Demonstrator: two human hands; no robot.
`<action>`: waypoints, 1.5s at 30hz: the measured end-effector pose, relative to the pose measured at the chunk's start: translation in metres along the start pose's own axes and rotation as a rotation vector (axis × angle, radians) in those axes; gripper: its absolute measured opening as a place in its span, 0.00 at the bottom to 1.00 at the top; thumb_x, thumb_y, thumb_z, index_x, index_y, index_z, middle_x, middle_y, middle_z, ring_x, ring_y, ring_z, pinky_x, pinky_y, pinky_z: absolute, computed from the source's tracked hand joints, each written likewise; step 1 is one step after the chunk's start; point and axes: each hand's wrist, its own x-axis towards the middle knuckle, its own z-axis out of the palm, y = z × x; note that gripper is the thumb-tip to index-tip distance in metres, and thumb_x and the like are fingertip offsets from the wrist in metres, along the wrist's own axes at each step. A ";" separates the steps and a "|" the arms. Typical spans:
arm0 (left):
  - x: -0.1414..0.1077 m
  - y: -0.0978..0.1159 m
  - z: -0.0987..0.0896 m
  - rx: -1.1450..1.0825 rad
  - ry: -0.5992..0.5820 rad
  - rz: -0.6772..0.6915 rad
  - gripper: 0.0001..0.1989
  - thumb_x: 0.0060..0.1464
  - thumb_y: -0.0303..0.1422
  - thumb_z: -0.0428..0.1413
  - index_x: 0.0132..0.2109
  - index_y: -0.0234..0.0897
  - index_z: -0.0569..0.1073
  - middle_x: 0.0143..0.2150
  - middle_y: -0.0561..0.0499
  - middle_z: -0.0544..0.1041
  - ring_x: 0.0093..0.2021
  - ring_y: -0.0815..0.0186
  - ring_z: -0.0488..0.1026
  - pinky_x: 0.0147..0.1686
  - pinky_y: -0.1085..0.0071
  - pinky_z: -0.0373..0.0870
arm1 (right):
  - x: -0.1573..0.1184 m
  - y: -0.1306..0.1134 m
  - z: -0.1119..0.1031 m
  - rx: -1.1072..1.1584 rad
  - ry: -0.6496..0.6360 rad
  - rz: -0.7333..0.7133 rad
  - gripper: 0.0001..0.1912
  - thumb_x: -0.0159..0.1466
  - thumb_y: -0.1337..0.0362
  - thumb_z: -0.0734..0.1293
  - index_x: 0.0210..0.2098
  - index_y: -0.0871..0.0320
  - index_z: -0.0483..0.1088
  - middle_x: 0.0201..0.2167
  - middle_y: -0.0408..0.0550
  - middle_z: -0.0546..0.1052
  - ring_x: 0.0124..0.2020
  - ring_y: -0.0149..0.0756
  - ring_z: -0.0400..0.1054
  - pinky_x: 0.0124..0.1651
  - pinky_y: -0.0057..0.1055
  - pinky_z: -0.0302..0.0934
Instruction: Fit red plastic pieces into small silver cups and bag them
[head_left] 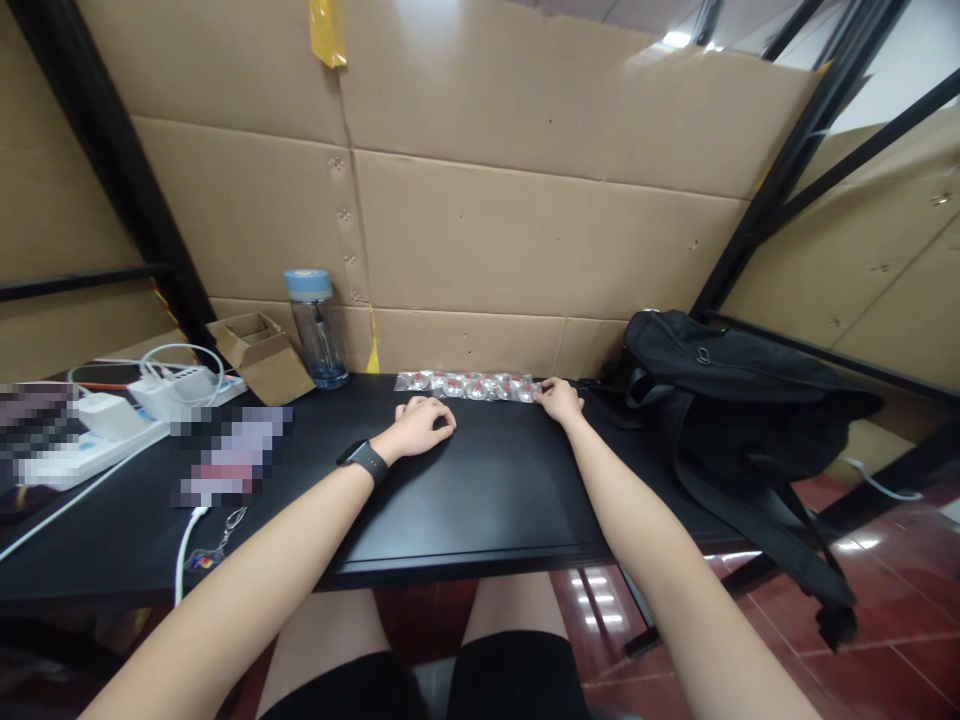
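Note:
A row of small clear packets with red marks (478,387) lies along the back of the black table (480,500). My right hand (559,400) is at the right end of the row, its fingertips touching the last packet; whether they pinch it cannot be made out. Just in front of the row's left part, my left hand (422,426) rests on the table with fingers curled and a gap between thumb and fingers; nothing shows in it. A black watch (364,460) is on the left wrist.
A bottle with a blue lid (319,330) and an open cardboard box (264,360) stand at the back left. Power strips (97,430), cables and a pixelated object (236,450) lie left. A black bag (735,390) sits right. Cardboard walls the back.

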 end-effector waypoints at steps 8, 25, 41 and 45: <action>-0.002 -0.011 0.000 0.088 -0.097 0.008 0.27 0.62 0.51 0.49 0.64 0.47 0.69 0.69 0.43 0.65 0.66 0.48 0.65 0.62 0.46 0.63 | -0.006 -0.002 -0.013 -0.170 -0.041 -0.198 0.17 0.62 0.61 0.70 0.50 0.56 0.74 0.51 0.55 0.77 0.51 0.44 0.72 0.53 0.36 0.63; -0.011 -0.014 -0.002 0.090 -0.204 -0.212 0.37 0.61 0.64 0.38 0.73 0.62 0.55 0.79 0.52 0.46 0.76 0.34 0.39 0.63 0.25 0.42 | -0.085 -0.066 0.015 -0.334 -0.542 -0.560 0.39 0.71 0.40 0.55 0.73 0.55 0.55 0.76 0.58 0.47 0.76 0.55 0.43 0.72 0.55 0.44; -0.019 -0.014 0.002 0.141 -0.102 -0.170 0.36 0.62 0.62 0.37 0.72 0.61 0.58 0.78 0.53 0.50 0.75 0.36 0.44 0.66 0.32 0.46 | -0.099 -0.054 0.019 -0.352 -0.460 -0.570 0.34 0.73 0.43 0.51 0.73 0.50 0.56 0.76 0.52 0.51 0.76 0.52 0.43 0.72 0.55 0.42; -0.025 -0.017 0.002 0.148 -0.122 -0.155 0.35 0.64 0.60 0.36 0.73 0.59 0.56 0.78 0.52 0.49 0.76 0.39 0.44 0.67 0.35 0.46 | -0.107 -0.047 0.015 -0.345 -0.444 -0.566 0.33 0.73 0.43 0.50 0.72 0.48 0.56 0.76 0.51 0.51 0.76 0.53 0.43 0.72 0.57 0.41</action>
